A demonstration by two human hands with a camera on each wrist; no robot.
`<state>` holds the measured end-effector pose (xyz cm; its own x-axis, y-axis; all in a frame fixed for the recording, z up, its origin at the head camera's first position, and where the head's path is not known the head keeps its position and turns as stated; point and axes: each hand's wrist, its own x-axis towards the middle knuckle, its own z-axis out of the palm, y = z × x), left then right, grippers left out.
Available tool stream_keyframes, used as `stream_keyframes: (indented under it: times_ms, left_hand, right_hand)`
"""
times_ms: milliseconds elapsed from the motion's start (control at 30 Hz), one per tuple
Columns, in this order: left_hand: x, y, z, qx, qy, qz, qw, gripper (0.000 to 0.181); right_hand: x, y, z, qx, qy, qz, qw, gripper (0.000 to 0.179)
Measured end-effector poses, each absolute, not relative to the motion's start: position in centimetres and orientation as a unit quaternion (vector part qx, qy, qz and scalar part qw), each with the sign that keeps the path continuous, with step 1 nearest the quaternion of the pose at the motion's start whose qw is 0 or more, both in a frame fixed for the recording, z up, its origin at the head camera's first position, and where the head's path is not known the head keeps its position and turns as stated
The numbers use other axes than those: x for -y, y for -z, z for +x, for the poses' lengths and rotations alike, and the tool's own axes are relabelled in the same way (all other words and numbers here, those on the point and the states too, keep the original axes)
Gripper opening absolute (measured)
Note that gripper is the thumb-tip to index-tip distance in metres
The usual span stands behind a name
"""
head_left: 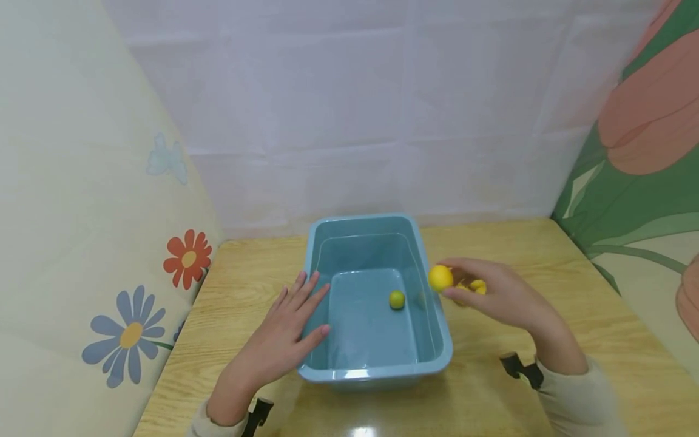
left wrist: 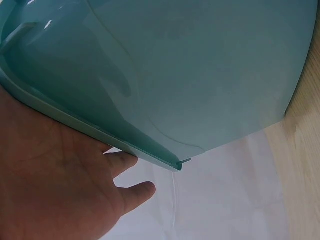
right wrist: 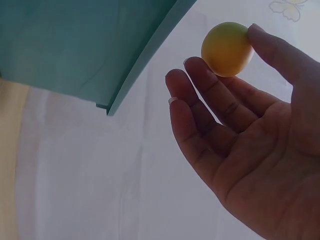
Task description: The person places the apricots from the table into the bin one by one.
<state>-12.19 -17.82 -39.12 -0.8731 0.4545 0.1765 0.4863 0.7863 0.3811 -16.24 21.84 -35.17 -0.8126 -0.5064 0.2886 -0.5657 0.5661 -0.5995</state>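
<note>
A light blue plastic basin (head_left: 377,371) stands on the table with one small green-yellow ball-shaped fruit (head_left: 397,300) lying on its floor. Just over the basin's right rim, my right hand (head_left: 491,291) pinches a small round yellow fruit (head_left: 440,278) between thumb and fingertips. In the right wrist view that fruit (right wrist: 228,49) shows green on top and orange-yellow below. My left hand (head_left: 284,334) lies across the left rim, fingers spread and straight. From below, the left wrist view shows its palm against the basin's outer edge (left wrist: 100,134).
Several yellow things (head_left: 478,286) show behind the right hand, partly hidden by it. The wooden table (head_left: 491,243) meets a white cloth backdrop (head_left: 338,121) at the back. Flower-printed panels stand at the left (head_left: 65,200) and right (head_left: 644,200).
</note>
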Motion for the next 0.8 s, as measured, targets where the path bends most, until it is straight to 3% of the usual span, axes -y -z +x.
stream_keyframes:
  times_ms: [800]
  left_hand:
    - [17.8, 39.1, -12.1, 0.946, 0.206, -0.247, 0.034, 0.071]
  right_hand:
    - [-19.0, 34.3, -16.7, 0.871, -0.35, 0.345, 0.009, 0.043]
